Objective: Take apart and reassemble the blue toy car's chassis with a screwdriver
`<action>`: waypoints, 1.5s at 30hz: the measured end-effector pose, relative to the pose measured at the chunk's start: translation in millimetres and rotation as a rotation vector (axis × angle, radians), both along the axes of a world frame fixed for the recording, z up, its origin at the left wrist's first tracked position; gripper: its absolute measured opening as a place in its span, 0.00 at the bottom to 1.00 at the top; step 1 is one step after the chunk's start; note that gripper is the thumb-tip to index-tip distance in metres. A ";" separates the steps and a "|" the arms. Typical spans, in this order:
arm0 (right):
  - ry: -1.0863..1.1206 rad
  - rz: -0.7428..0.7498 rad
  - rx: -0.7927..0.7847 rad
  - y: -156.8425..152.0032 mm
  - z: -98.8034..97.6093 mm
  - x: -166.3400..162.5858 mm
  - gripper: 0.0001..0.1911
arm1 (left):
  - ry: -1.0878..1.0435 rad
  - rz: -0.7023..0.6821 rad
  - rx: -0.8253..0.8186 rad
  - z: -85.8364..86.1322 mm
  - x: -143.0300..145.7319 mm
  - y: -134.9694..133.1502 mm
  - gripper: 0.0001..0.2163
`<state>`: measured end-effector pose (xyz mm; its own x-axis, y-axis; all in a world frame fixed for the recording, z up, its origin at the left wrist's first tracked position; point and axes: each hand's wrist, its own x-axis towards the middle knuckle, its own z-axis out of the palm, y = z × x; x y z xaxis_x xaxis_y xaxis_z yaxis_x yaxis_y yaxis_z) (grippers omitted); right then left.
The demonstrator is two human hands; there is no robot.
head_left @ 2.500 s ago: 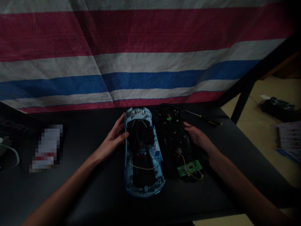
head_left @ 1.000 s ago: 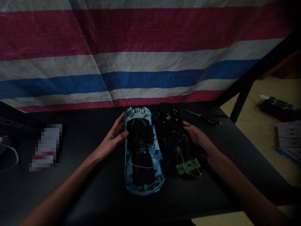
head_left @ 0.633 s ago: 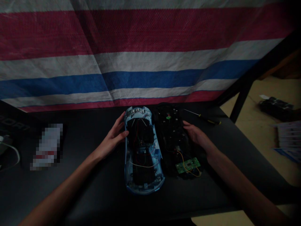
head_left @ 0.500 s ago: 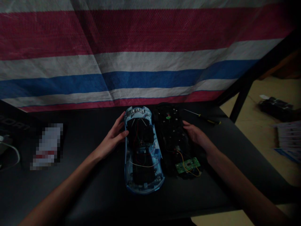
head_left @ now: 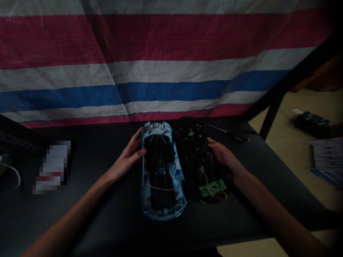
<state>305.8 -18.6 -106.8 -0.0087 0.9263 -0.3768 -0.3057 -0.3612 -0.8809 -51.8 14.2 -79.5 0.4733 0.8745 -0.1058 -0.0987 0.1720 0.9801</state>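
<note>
A red, white and blue striped sheet (head_left: 166, 39) hangs behind a black bench (head_left: 102, 214) in a dimly lit work corner, with a tan floor (head_left: 284, 142) visible beyond the right-hand end. Near the middle of the bench lies a blue toy car shell (head_left: 178, 173), its wired, hollow inside facing up, and just to its right a black chassis (head_left: 195, 150) dotted with screws. On the floor at right are a dark object (head_left: 311, 123), too dim to identify, and a white-and-blue item (head_left: 328, 153). The worker's left hand (head_left: 131, 151) is loosely open against the shell's left side, thumb at the rim and apart from the fingers. The right hand (head_left: 222, 151) touches the chassis's right edge; with part of it in shadow, whether it is closed in a grip cannot be told. A pixelated object (head_left: 53, 166) lies well apart at left. A yellow-and-black screwdriver (head_left: 237, 137) rests beyond the right hand. A green circuit board (head_left: 212, 188) sits at the chassis's near end, crossed by a thin yellow wire (head_left: 207, 184). A pale wire (head_left: 160, 188) spans the shell's interior.
</note>
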 end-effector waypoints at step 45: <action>0.017 -0.011 0.006 -1.3 5.4 -4.3 0.20 | 0.017 0.004 -0.019 2.6 0.2 1.0 0.38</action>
<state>301.5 -19.9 -101.5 -0.0048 0.9284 -0.3715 -0.3247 -0.3529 -0.8775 -51.6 15.1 -76.9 0.4678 0.8742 -0.1302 -0.0833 0.1903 0.9782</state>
